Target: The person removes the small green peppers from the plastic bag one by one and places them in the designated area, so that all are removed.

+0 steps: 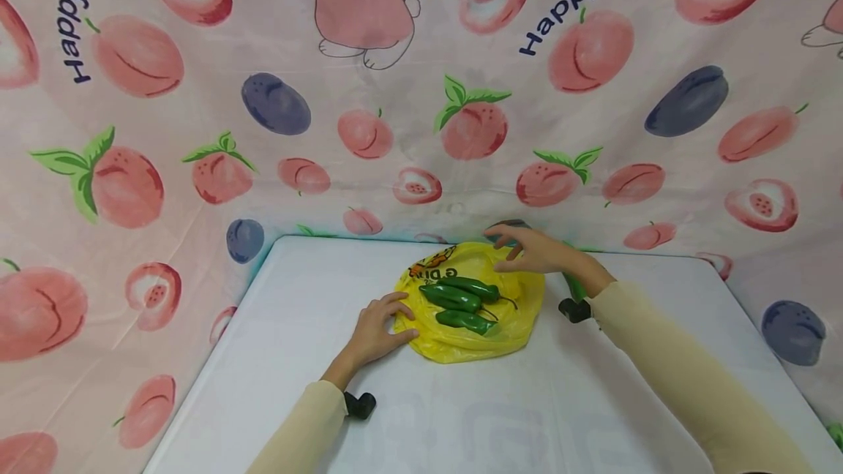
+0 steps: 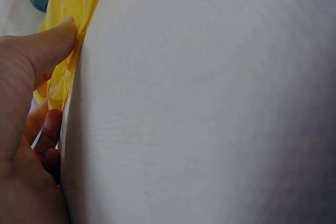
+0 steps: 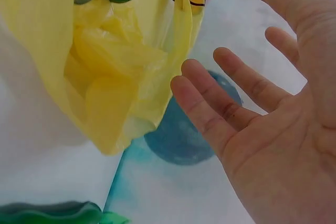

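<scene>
Three green chili peppers (image 1: 454, 298) lie on a crumpled yellow plastic bag (image 1: 474, 348), which rests on the white table. My left hand (image 1: 378, 328) is at the bag's left edge. In the left wrist view, thumb and curled fingers hold a fold of yellow plastic between them. Over the bag's upper right part, my right hand (image 1: 532, 249) hovers with fingers spread. The right wrist view shows its bare palm, apart from the plastic. Another green pepper (image 3: 50, 212) lies right of the bag, mostly hidden by my right forearm in the head view.
The white table (image 1: 303, 276) ends at a fruit-printed cloth (image 1: 408, 115) hanging behind it and at the sides. Black wrist camera mounts (image 1: 361, 406) sit on both wrists, close to the tabletop.
</scene>
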A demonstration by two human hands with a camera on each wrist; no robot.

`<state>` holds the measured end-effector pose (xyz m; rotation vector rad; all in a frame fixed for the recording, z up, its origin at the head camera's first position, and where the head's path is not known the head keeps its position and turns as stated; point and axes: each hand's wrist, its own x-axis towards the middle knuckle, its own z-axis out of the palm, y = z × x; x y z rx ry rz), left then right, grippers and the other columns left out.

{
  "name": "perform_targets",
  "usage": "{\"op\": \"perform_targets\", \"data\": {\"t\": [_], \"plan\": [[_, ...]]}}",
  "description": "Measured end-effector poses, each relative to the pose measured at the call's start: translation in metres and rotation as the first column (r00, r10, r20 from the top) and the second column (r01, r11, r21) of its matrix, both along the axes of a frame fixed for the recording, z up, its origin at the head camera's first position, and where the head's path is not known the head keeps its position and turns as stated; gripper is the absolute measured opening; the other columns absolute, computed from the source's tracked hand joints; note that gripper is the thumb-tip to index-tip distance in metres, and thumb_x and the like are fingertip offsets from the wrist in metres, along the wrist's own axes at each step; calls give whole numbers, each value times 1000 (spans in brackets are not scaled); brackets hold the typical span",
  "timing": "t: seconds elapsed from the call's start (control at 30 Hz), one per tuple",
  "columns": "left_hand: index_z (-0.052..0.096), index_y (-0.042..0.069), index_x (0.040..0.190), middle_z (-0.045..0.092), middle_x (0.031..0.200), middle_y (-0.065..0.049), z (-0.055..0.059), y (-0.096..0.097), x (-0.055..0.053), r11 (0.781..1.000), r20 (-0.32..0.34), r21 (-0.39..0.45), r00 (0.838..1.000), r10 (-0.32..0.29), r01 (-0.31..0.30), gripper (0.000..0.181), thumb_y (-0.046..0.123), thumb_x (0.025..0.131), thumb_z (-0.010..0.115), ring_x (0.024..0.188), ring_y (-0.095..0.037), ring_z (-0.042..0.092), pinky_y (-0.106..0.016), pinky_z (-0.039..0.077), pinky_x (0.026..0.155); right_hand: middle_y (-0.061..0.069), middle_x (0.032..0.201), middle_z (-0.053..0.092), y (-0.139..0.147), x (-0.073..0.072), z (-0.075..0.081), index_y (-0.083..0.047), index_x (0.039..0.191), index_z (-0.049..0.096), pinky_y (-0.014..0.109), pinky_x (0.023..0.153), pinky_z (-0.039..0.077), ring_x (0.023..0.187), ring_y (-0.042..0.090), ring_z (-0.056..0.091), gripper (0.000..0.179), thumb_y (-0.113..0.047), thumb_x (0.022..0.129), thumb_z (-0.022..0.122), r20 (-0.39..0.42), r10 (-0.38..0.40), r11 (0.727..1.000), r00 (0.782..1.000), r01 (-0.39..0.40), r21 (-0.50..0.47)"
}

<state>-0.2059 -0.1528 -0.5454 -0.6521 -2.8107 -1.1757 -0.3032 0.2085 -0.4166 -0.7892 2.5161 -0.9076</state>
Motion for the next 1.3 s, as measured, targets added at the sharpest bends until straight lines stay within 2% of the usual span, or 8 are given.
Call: {"op": "perform_targets", "data": {"t": [0.33, 0.6, 0.8, 0.97, 1.17, 1.3], "plan": [[72, 20, 102, 56, 147, -10, 1, 0, 1, 1000, -1, 23, 1000, 6, -6, 22, 31, 87, 84, 128, -38, 52, -60, 34, 103, 24, 140, 58, -18, -6, -10, -14, 155, 42, 48, 90, 56, 107, 33, 68, 72, -28, 94, 77, 46, 41, 999, 998, -42, 11], [71, 20, 104, 55, 148, -9, 2, -1, 1, 1000, 20, 12, 1000, 1, -1, 23, 31, 87, 83, 130, -37, 51, -60, 33, 105, 23, 141, 57, -30, -10, -24, -17, 156, 40, 48, 93, 55, 112, 34, 67, 70, -27, 96, 74, 73, 80, 996, 994, -83, 31], [72, 19, 104, 55, 149, -10, 2, -1, 1, 1000, 19, 6, 1000, 0, -1, 23, 31, 88, 83, 130, -37, 51, -60, 33, 105, 21, 140, 57, -38, -10, -29, -18, 157, 39, 49, 95, 54, 116, 37, 65, 69, -24, 97, 73, 104, 95, 994, 990, -99, 34], [72, 21, 104, 55, 149, -9, 2, 0, 1, 1000, 28, 3, 1000, 4, -4, 23, 31, 87, 83, 130, -36, 51, -59, 33, 106, 21, 147, 51, -46, -10, -34, -14, 157, 39, 49, 99, 53, 126, 37, 58, 67, -20, 98, 72, 130, 131, 990, 983, -136, 33], [71, 23, 103, 55, 149, -7, 2, 1, 0, 1000, 28, 5, 1000, 12, -12, 22, 31, 87, 84, 131, -36, 50, -59, 32, 107, 23, 150, 47, -52, -11, -39, -11, 156, 40, 47, 98, 53, 128, 38, 56, 66, -15, 98, 72, 144, 173, 983, 974, -180, 43], [71, 23, 103, 55, 149, -7, 1, 0, 0, 1000, 25, 6, 1000, 13, -13, 22, 31, 87, 84, 131, -36, 51, -59, 33, 106, 20, 154, 44, -54, -11, -41, -12, 155, 42, 47, 100, 52, 130, 37, 54, 64, -11, 98, 71, 156, 187, 979, 970, -197, 48]]}}
